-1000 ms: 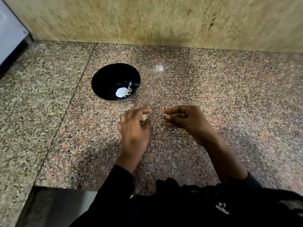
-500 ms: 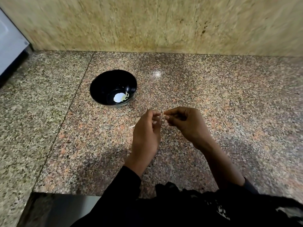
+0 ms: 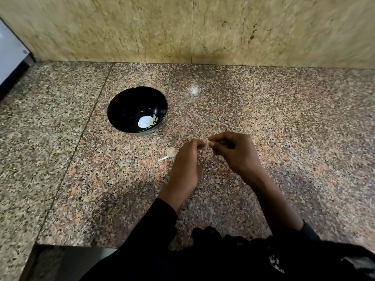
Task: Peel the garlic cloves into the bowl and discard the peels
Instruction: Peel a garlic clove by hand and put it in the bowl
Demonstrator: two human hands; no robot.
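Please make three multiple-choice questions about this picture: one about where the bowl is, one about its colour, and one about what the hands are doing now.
1. Where is the bowl relative to the hands?
A. Beyond them, to the left
B. Between them
C. To their right

2. What colour is the bowl?
A. White
B. Black
C. Red

3. What are the left hand and right hand doing?
A. Resting flat on the granite counter
B. Lifting the bowl
C. Pinching a small pale piece between them

Answers: 1 A, the bowl stands farther back and left of both hands. 2 B, it is black with a pale spot inside. 3 C, their fingertips meet on the piece above the counter.
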